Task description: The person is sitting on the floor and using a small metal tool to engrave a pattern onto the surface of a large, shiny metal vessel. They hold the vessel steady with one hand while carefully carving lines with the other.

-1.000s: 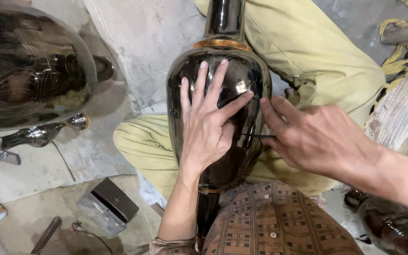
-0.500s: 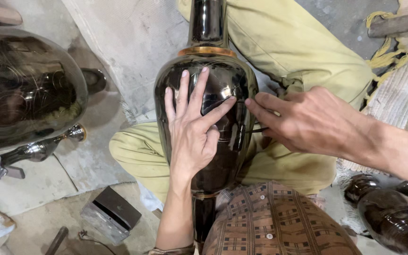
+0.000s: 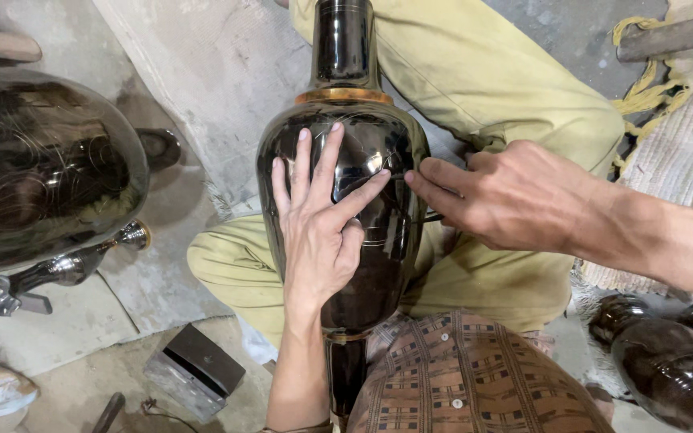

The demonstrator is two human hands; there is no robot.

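1. Lying flat on the vase, left hand has fingers spread, palm pressed on the dark glossy belly, fingertips just below the gold neck band. Forearm comes up from the bottom edge.
2. Right hand comes in from the right, fingers bunched together, tips on the vase's right flank right beside the left index fingertip. It pinches a thin dark tool; only a short piece shows under the fingers.
3. Vase lies across the lap on olive trousers, neck pointing away from both hands, foot toward the checked shirt.
4. Versus 0.5 s ago: left hand in the same flat spread; right fingertips have closed in toward the left index. Vase sits about the same in view.
5. Hard to read: tool tip hidden behind the right fingers, contact point on the vase not visible. Vase top is cut off by the frame. Left of the left hand, a second big dark vessel is only partly in frame.
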